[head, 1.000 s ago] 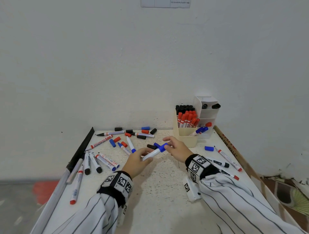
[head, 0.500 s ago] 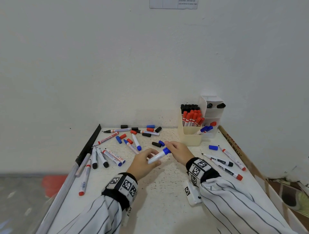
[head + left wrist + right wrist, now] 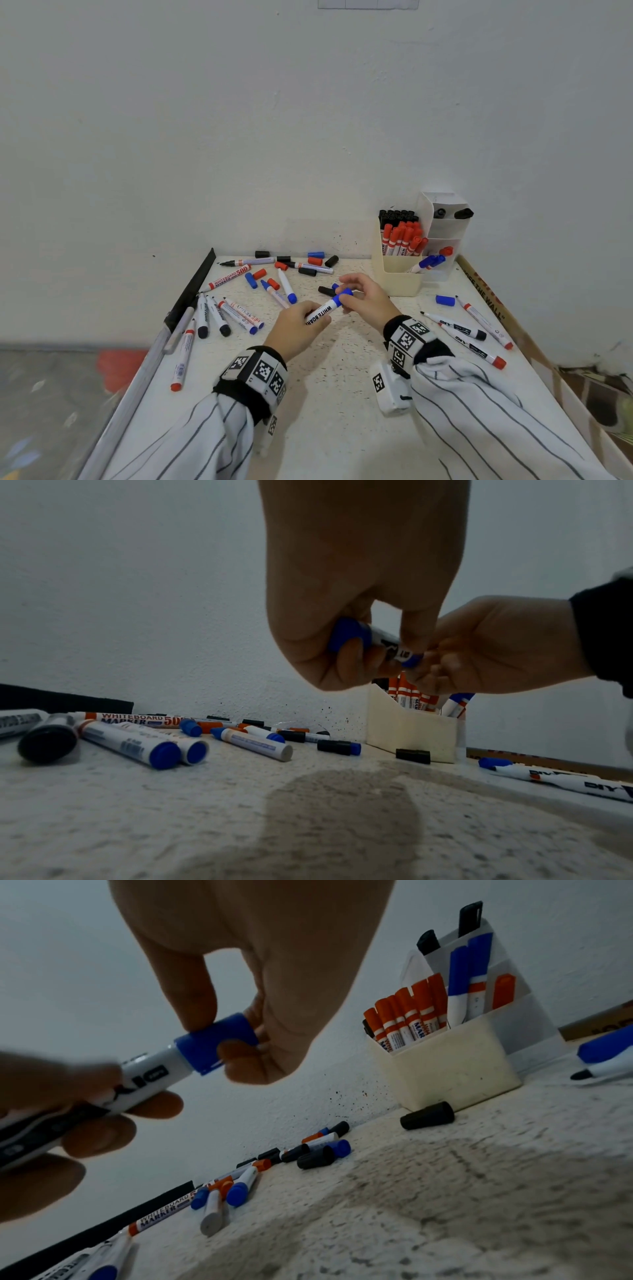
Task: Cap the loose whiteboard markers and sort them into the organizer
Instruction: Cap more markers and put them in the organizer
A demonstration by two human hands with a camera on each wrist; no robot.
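Pressing home a blue cap [image 3: 216, 1043], the right hand [image 3: 364, 294] pinches it between thumb and fingertips while the left hand [image 3: 297, 325] curls round the white barrel of the blue whiteboard marker [image 3: 323, 311], held in the air above the middle of the table [image 3: 342, 411]. Against half a second ago the pair has lifted a little and swung nearer, and the cap now sits flush with the barrel — so I judge this marker closed and ready for sorting. Smooth, hard plastic cylinders all round: capped and open markers lie scattered at the far left, with stubby black, red and blue loose caps [image 3: 308, 270] among them. At the far right stands the cream organizer [image 3: 399, 279], a boxy, thin-walled plastic holder with stepped compartments, already packed with upright red markers [image 3: 402, 240] — the tabletop itself looks rough and speckled
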